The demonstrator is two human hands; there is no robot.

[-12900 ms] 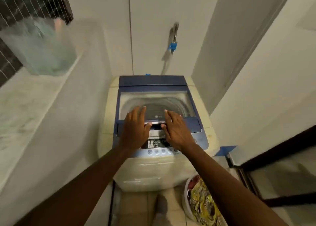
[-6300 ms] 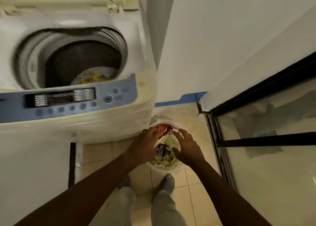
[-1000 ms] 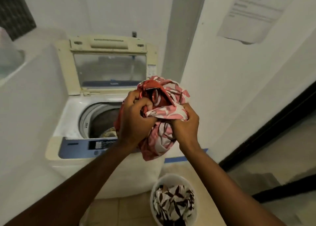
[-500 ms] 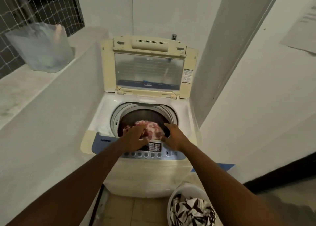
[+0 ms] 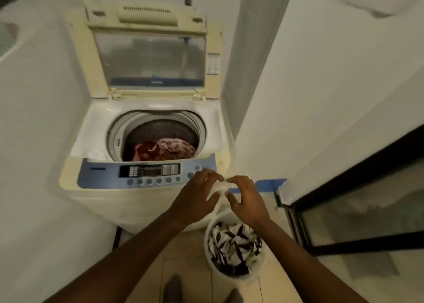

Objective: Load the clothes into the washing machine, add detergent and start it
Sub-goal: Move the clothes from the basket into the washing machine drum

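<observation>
The top-loading washing machine [image 5: 146,201] stands with its lid [image 5: 149,57] raised. A red and pink patterned garment [image 5: 164,149] lies inside the drum. On the floor to the machine's right sits a white bucket [image 5: 259,273] holding black-and-white patterned clothes [image 5: 231,243]. My left hand [image 5: 197,194] and my right hand [image 5: 245,197] hover side by side above the bucket, in front of the machine's right corner. Both have fingers spread and hold nothing.
The blue control panel [image 5: 146,171] with a row of buttons faces me. A white wall closes in on the left and a pillar on the right. A dark-framed glass door [image 5: 358,211] stands at the right. My feet [image 5: 172,289] are on the tiled floor.
The red and pink garment left my hands and now lies in the drum. Both hands pulled back from the drum opening, down and right to above the bucket.
</observation>
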